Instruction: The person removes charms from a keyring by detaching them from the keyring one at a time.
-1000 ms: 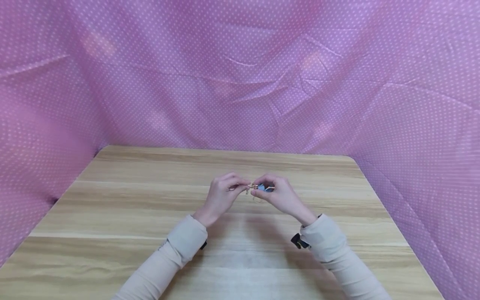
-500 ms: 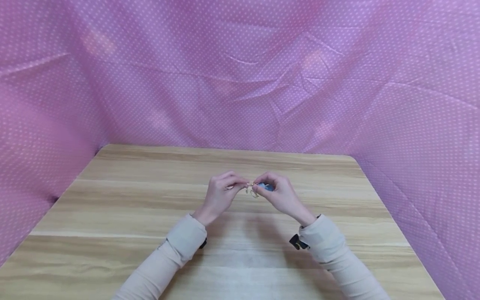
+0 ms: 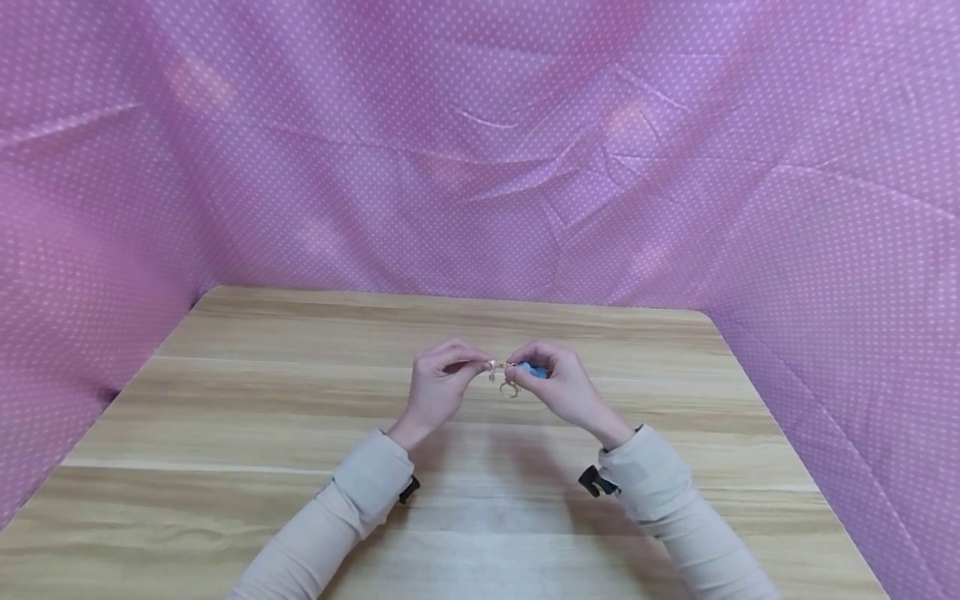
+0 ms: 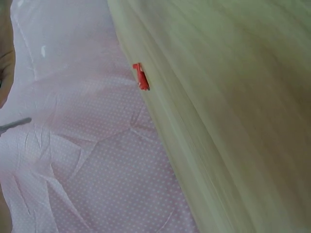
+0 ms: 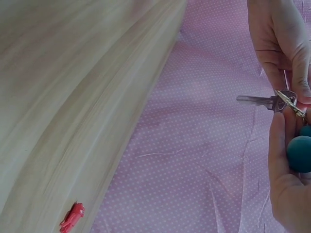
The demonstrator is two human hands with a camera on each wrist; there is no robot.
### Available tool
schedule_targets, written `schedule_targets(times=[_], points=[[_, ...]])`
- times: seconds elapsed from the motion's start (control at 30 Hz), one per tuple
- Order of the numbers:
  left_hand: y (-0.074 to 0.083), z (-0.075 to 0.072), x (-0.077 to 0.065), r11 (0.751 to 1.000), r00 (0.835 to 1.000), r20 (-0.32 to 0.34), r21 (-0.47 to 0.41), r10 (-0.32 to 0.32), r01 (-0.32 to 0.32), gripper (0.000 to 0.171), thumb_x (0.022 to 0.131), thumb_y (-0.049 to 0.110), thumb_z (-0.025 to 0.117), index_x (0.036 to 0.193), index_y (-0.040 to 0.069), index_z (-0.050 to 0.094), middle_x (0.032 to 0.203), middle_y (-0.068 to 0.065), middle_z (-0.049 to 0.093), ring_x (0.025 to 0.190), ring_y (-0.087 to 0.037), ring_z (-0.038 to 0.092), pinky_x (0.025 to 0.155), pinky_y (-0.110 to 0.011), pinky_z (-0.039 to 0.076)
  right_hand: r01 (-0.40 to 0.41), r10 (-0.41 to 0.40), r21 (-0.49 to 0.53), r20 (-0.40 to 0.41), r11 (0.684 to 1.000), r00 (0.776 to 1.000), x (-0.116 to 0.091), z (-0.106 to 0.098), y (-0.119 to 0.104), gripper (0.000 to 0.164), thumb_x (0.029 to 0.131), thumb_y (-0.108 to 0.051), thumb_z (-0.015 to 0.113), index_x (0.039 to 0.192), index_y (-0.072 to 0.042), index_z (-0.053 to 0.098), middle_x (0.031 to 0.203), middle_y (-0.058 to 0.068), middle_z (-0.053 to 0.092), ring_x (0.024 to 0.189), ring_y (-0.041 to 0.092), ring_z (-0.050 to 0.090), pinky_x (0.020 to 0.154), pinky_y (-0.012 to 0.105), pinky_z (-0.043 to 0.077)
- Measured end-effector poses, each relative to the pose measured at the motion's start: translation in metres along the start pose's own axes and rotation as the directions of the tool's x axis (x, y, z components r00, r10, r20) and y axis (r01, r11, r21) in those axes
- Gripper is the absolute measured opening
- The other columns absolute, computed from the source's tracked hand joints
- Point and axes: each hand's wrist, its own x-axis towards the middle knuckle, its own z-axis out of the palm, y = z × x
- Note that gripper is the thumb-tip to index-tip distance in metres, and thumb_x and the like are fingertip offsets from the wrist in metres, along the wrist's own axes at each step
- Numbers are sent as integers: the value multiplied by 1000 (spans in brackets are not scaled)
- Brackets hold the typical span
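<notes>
In the head view my left hand [image 3: 441, 385] pinches a small metal key [image 5: 257, 100] at its head. The right wrist view shows the key's grey blade pointing away from the fingers. My right hand [image 3: 564, 390] holds a keychain with gold fittings and a blue-teal ball [image 5: 300, 154] against its fingers. A gold ring [image 3: 510, 390] hangs below the right fingertips. Between the two hands a gold clasp [image 5: 290, 102] crosses the key's head. Fingers hide how the key and clasp join. Both hands are held above the table.
A small red figure-like object [image 5: 73, 217] lies near the edge of the wooden table [image 3: 300, 333]; the left wrist view shows it too. Pink dotted cloth [image 3: 480, 167] surrounds the table at the back and sides. Dark straps [image 3: 597, 482] show at both cuffs.
My left hand has shifted slightly left and away, widening the gap between the fingertips. The gold ring shows more fully below my right hand, which stays nearly in place.
</notes>
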Motion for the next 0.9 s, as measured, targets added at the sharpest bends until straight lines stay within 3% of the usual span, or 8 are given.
schedule_targets(times=[0.13, 0.2, 0.4, 0.57, 0.7, 0.9], points=[[-8, 1, -2, 998, 999, -17, -29, -51, 51, 7, 71, -15, 67, 77, -10, 66, 73, -21, 64, 70, -5, 60, 64, -23, 57, -5, 5, 17, 28, 1000, 1000, 1, -1, -2, 13, 85, -11, 65, 95, -2, 63, 85, 11, 66, 69, 12, 59, 61, 22, 52], [-15, 2, -4, 998, 998, -13, -26, -56, 55, 8, 72, -13, 68, 78, -8, 67, 74, -19, 65, 70, -4, 60, 65, -22, 57, -32, 28, 74, 54, 997, 998, 1, -2, -2, 18, 85, -11, 64, 99, 0, 60, 89, 14, 66, 73, 12, 61, 67, 27, 55], [-28, 4, -5, 1000, 999, 36, -3, 17, -17, 6, 73, -8, 69, 79, -5, 68, 75, -15, 66, 69, -12, 64, 64, -22, 57, -166, 142, 261, 109, 951, 984, -1, -4, -2, 28, 83, -6, 63, 106, 3, 49, 90, 8, 66, 79, 14, 65, 77, 34, 56], [-31, 5, -5, 999, 998, 49, -15, 29, -29, 4, 76, -4, 69, 80, -4, 68, 76, -14, 66, 70, -11, 64, 65, -24, 57, -168, 161, 170, 53, 971, 985, 1, -3, 0, 28, 79, -8, 70, 99, -1, 53, 85, 2, 63, 74, 13, 61, 68, 26, 55], [-34, 4, -6, 999, 998, 47, -13, 31, -30, 4, 76, -4, 68, 80, -4, 69, 77, -14, 66, 71, -12, 64, 66, -24, 57, -81, 81, 47, -6, 996, 997, 1, -4, 2, 18, 80, -8, 69, 93, 0, 60, 82, 4, 61, 67, 9, 54, 59, 19, 49], [-35, 4, -6, 1000, 999, 37, -28, 0, 1, 8, 73, -10, 68, 81, -7, 68, 77, -16, 65, 71, -12, 64, 66, -25, 58, -4, 2, -56, -22, 998, 1000, -4, -6, -22, 11, 84, -4, 65, 92, 3, 64, 81, 17, 65, 64, 5, 53, 55, 17, 44]])
